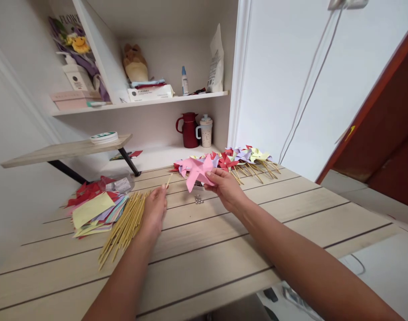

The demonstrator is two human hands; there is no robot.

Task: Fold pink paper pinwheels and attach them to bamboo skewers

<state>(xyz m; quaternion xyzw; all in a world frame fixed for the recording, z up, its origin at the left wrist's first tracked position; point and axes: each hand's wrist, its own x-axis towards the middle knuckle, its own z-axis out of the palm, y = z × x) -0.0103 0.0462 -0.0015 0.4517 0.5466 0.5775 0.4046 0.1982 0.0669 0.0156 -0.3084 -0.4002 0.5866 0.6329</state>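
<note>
A pink paper pinwheel [196,170] is pinched between the thumb and fingers of my right hand [224,185], held above the table. My left hand [156,206] is closed around a thin wooden stick [169,180], whose tip sticks up past the fingers. Just left of that hand lies a loose bundle of similar sticks [125,225]. Several small shiny metal pieces [199,199] rest on the table below the pinwheel, beside a small container partly hidden by it.
Several finished pinwheels [244,157] on sticks lie at the back right. Coloured paper sheets [93,211] are piled at the left, under a raised wooden shelf [66,149]. A red jug [190,129] and a lidded cup [206,131] stand at the back.
</note>
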